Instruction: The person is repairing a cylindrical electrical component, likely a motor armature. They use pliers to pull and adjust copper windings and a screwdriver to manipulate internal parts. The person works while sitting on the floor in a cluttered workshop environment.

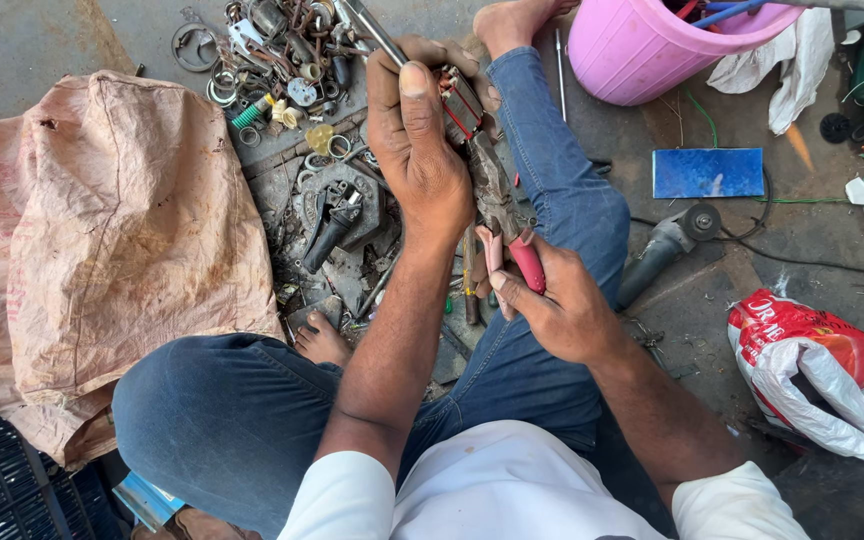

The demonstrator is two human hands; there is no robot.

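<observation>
My left hand [420, 140] is closed around a small metal part with red wiring [459, 100], and a metal rod [372, 30] sticks out above it. My right hand [557, 310] grips the red handles of a pair of pliers [512, 235], whose jaws point up at the part in the left hand. Both hands work above my right leg in blue jeans [562, 180], and I sit on the floor.
A heap of metal scrap and rings [292, 60] lies ahead, with a dark motor housing [337, 215] below it. A worn sack [102, 240] is on the left. At right are a pink bucket [642, 50], a blue plate [707, 172], an angle grinder [667, 245] and a red-white bag [822, 370].
</observation>
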